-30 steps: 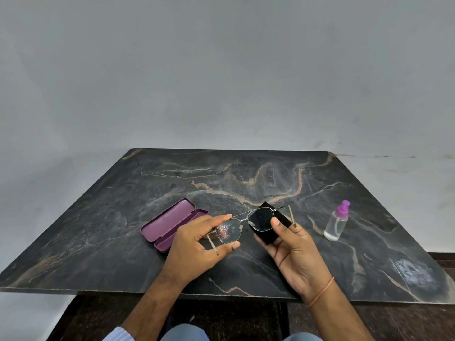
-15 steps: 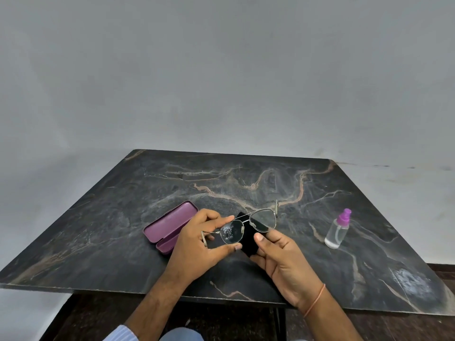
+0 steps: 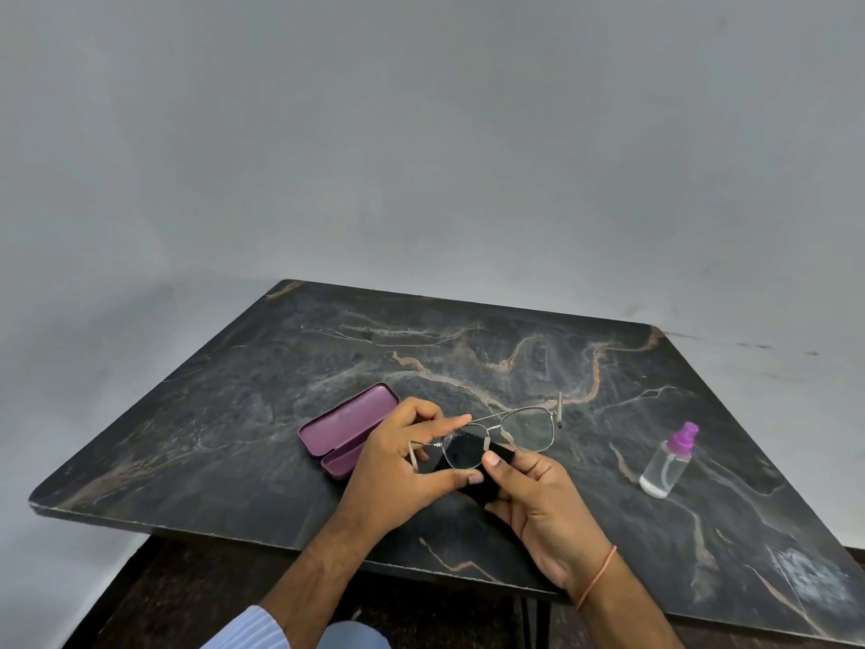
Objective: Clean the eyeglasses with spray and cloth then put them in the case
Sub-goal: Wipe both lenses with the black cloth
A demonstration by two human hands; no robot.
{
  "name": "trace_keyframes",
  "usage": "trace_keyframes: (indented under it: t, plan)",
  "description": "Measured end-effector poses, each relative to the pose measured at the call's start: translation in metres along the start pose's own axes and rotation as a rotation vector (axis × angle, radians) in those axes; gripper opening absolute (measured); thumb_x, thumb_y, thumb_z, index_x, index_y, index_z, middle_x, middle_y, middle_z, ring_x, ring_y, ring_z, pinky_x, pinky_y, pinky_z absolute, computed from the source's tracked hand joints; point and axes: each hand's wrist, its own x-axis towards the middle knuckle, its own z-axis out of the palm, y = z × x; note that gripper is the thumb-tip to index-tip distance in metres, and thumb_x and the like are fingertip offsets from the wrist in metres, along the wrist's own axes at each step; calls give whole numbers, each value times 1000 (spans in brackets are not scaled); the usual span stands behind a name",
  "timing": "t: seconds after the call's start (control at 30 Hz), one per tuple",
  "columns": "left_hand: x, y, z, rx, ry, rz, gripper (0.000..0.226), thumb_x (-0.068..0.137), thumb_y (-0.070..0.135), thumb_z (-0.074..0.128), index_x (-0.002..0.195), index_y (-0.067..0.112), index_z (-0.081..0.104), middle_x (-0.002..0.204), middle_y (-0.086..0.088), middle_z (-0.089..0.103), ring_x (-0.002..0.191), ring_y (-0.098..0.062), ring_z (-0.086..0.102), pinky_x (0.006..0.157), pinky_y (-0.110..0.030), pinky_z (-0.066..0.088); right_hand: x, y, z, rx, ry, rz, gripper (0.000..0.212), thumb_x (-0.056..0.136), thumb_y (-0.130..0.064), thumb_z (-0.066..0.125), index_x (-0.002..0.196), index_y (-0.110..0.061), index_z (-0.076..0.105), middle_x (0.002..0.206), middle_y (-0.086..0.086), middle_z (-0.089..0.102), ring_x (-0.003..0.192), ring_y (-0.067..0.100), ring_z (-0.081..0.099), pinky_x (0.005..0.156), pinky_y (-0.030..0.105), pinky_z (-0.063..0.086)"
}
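Thin metal-framed eyeglasses (image 3: 524,430) are held above the table near its front middle. My left hand (image 3: 398,470) pinches the left lens rim and temple. In my right hand (image 3: 543,503) is a black cloth (image 3: 482,489), which lies behind and under the left lens with the thumb pressing on the lens edge. The right lens sticks out uncovered, its temple arm pointing up. An open purple case (image 3: 344,426) lies just left of my left hand. A small clear spray bottle (image 3: 667,461) with a purple top stands to the right.
The dark marble table (image 3: 234,414) has its front edge close to my wrists. A pale wall stands behind and around it. A dark floor shows below the front edge.
The cloth has slid from under the right lens to the left lens. Both hands moved closer together, and the glasses tilted so the right lens now sticks out uncovered.
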Motion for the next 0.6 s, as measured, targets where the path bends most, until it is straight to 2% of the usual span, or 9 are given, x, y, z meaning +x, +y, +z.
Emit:
trace_keyframes:
  t: [0.07,0.2,0.3,0.37,0.47,0.6]
  plan:
    - [0,0,1,-12,1,-17,64,74,43,99,134,40,77,115,9,64,112,-19,68,79,-29,62,3,3,0,4,18,-28,34,87,-11,76,114,10,74,110,35,72,100,36,75,89,43,65]
    - [2,2,1,-20,-10,-7,64,74,35,101,134,35,78,115,13,64,111,-15,69,83,-22,59,7,5,-5,34,-23,-8,48,75,-12,93,113,8,72,97,28,69,90,28,74,90,48,65]
    - [2,4,1,-26,-8,39,64,74,31,102,134,32,78,115,12,64,109,-17,69,89,-23,58,8,3,-8,115,-72,42,68,75,-11,91,130,14,58,105,27,65,95,31,74,95,58,61]
    - [2,4,0,-52,2,42,63,75,33,101,134,30,79,114,8,64,106,-18,70,91,-26,58,8,0,-7,120,-127,69,73,77,-11,91,135,14,54,113,27,65,97,30,73,97,60,60]
    - [2,4,0,-67,3,44,62,75,38,100,134,33,79,115,7,64,107,-20,70,91,-31,61,7,-3,-7,110,-185,98,59,76,-15,95,126,3,69,109,20,71,96,26,75,98,60,58]
    - [0,3,-2,-65,12,11,63,74,35,102,132,38,79,116,12,64,110,-19,70,85,-27,62,5,-3,-3,71,-110,82,24,90,-11,79,109,3,73,101,23,72,94,30,76,87,48,65]
